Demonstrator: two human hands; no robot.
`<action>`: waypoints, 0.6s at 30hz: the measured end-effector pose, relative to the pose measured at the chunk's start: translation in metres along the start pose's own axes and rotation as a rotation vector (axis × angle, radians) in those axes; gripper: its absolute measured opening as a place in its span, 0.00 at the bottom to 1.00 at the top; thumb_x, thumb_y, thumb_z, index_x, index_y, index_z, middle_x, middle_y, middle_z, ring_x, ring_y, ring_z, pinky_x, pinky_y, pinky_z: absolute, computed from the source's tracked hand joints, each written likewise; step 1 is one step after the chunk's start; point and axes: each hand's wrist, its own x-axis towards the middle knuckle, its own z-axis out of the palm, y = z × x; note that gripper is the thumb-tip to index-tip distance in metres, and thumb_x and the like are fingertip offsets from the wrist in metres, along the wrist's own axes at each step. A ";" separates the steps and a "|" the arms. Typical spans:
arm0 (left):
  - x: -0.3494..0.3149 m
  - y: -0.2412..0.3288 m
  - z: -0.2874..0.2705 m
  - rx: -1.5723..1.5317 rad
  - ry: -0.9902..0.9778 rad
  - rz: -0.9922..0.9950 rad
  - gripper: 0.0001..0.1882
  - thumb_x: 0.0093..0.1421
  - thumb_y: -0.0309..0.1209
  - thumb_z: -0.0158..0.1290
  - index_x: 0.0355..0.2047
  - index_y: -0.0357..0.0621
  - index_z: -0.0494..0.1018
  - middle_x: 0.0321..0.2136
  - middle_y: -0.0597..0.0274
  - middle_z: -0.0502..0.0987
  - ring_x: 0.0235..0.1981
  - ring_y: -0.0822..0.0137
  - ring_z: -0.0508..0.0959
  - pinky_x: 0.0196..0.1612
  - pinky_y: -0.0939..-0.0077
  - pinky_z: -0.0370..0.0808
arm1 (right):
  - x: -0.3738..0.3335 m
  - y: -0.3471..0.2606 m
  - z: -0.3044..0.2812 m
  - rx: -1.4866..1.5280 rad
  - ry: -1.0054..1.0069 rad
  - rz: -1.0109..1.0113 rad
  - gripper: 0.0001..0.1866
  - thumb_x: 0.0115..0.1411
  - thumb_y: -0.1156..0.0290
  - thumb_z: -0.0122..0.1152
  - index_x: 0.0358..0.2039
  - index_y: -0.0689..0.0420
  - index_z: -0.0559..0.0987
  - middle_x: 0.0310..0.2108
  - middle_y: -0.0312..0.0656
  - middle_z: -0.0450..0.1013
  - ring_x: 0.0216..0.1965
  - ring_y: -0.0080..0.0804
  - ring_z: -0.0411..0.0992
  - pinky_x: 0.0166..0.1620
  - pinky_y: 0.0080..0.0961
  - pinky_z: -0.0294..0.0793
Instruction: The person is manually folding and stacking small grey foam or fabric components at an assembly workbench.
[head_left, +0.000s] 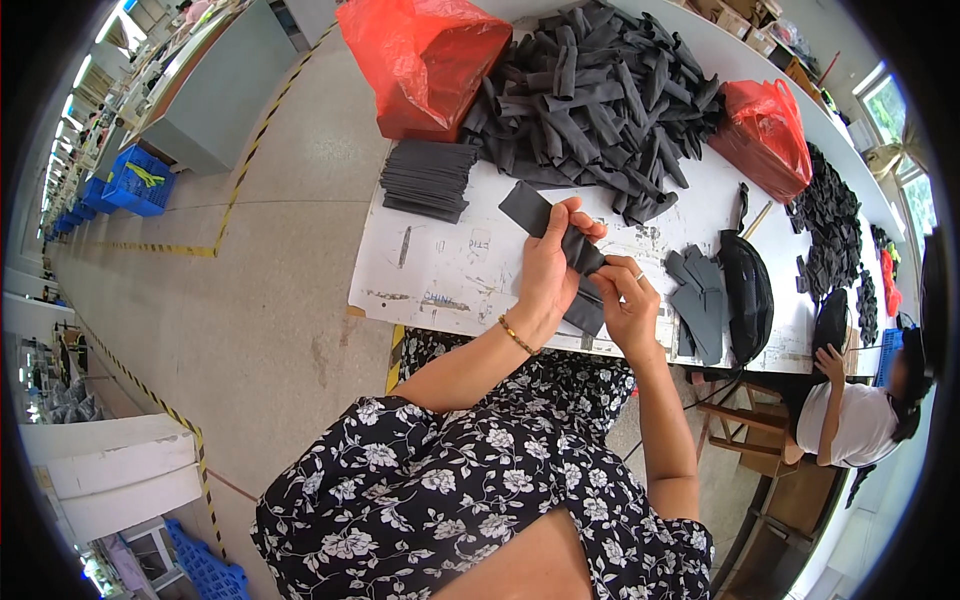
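We count 2 hands of our own at work, both on 1 black strip (pixel 527 208), which sits above the white table (pixel 450 255) close to its near edge. Our left hand (pixel 545 268) has its thumb and fingers closed around the strip's middle, with the far end sticking out flat. Our right hand (pixel 628 308), wearing 1 ring, pinches the near end between thumb and fingers, where the cloth bunches.

Below the hands, 1 more black piece (pixel 586 312) lies at the table's near edge. To the left we see 1 neat stack (pixel 428 180) of dark pieces, too tightly layered for us to count. Beyond the hands lies 1 large heap (pixel 600 90) of dark pieces, overlapping past counting, with 2 red bags (pixel 425 65) flanking it, 1 on each side. To the right are 1 loose group of grey pieces (pixel 700 305), at least 4, and just beside it 1 black pouch (pixel 748 300). Farther right, we see 1 co-worker (pixel 850 420) at the table.

For moving, marked white tabletop stretches from our left hand to the table's left edge, and a narrower strip of it shows between our right hand and the grey pieces. Past the left edge, we see pale floor (pixel 310 240).
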 end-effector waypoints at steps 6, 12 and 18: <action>-0.001 -0.002 0.000 0.004 -0.004 -0.011 0.18 0.66 0.40 0.50 0.45 0.36 0.68 0.29 0.63 0.75 0.33 0.65 0.76 0.43 0.70 0.75 | 0.000 0.002 0.000 -0.001 -0.003 0.005 0.04 0.53 0.82 0.63 0.29 0.62 0.77 0.34 0.44 0.75 0.25 0.33 0.72 0.28 0.23 0.71; 0.009 0.023 0.005 0.047 0.150 -0.013 0.17 0.64 0.39 0.52 0.43 0.36 0.70 0.32 0.56 0.77 0.36 0.59 0.79 0.44 0.63 0.79 | -0.006 0.009 -0.005 -0.031 0.010 -0.006 0.04 0.53 0.82 0.63 0.29 0.62 0.77 0.35 0.46 0.74 0.24 0.37 0.72 0.27 0.27 0.71; 0.014 0.028 0.002 0.124 0.071 0.044 0.16 0.65 0.38 0.52 0.41 0.34 0.72 0.34 0.51 0.78 0.36 0.56 0.80 0.44 0.58 0.80 | -0.013 0.008 0.000 -0.043 -0.019 0.007 0.04 0.53 0.82 0.63 0.30 0.62 0.77 0.34 0.46 0.74 0.27 0.40 0.73 0.29 0.27 0.72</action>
